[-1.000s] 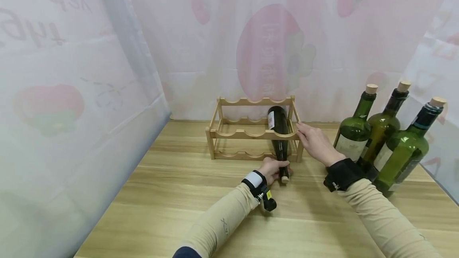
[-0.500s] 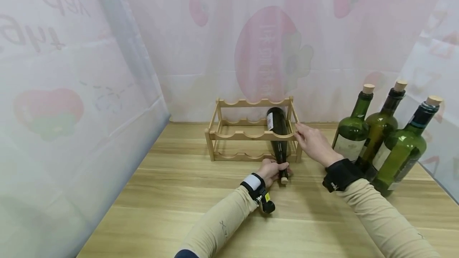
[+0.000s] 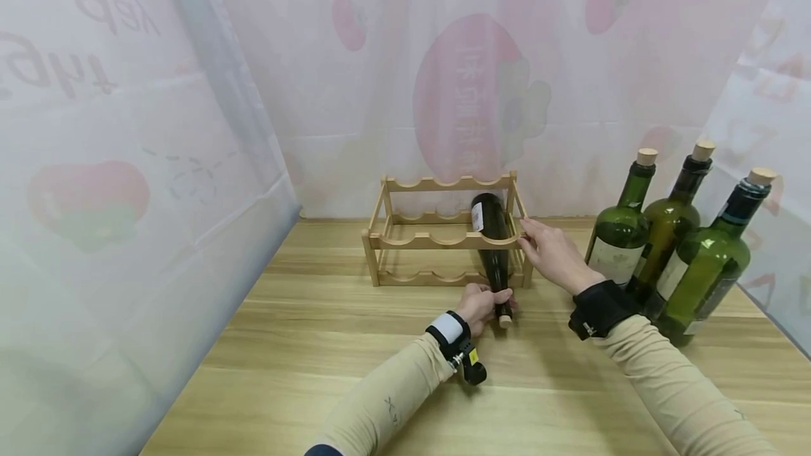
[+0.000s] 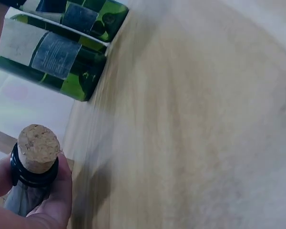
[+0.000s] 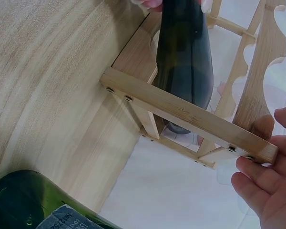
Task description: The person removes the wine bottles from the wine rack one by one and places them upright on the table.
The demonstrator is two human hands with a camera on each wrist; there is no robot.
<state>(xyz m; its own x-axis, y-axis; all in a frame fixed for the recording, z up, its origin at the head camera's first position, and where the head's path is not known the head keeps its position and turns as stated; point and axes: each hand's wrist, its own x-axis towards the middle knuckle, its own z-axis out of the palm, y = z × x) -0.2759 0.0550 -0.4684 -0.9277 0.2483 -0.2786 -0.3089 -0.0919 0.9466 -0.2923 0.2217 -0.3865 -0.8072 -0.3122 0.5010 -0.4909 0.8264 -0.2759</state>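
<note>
A dark green wine bottle [image 3: 491, 259] lies in the right-hand slot of a wooden wine rack [image 3: 423, 239], on the lower level. Its neck points toward me and its cork [image 3: 505, 321] sticks out past the front rail. My left hand [image 3: 479, 305] holds the neck just behind the cork, thumb on one side and fingers on the other, as the left wrist view shows around the cork [image 4: 38, 147]. With thumb and fingers, my right hand [image 3: 555, 255] grips the rack's upper front right corner; in the right wrist view its fingers [image 5: 260, 174] lie against the wooden end.
Three corked green bottles stand upright close together right of the rack: a labelled one [image 3: 617, 239], one behind it [image 3: 674, 220] and a nearer one [image 3: 709, 269]. My right forearm passes close to them. A printed curtain [image 3: 355, 104] hangs behind the wooden table [image 3: 272, 364].
Very little differs. The bottle's neck end has shifted slightly to the right against the rack, with my left hand on it. My right hand keeps its grip on the corner.
</note>
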